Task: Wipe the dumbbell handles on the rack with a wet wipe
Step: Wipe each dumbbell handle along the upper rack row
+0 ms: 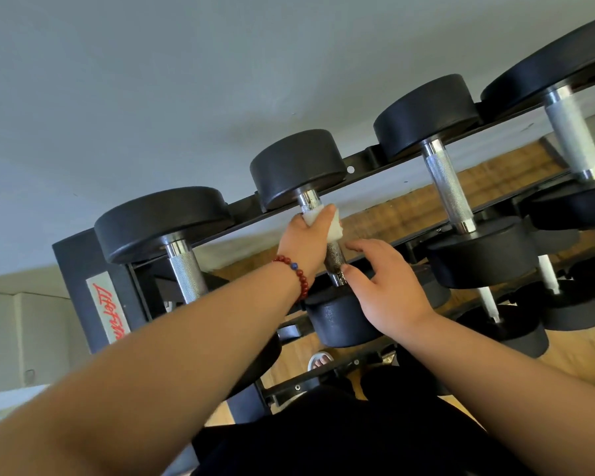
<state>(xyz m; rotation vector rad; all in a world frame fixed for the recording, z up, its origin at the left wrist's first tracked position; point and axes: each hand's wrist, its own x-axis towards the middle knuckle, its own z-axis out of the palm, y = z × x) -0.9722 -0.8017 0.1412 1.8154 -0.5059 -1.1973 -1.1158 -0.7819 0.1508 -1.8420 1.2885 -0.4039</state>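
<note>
Head camera, perhaps tilted, looks down onto rack.

A pale grey wall fills the upper half of the view. Below it lies a wooden floor with a warm brown grain. At the left edge stands a pale boxy shape, too blurred to name. A bracelet has dark red beads and 1 blue bead. Toes in a white sandal rest on the floor near black clothing.
</note>
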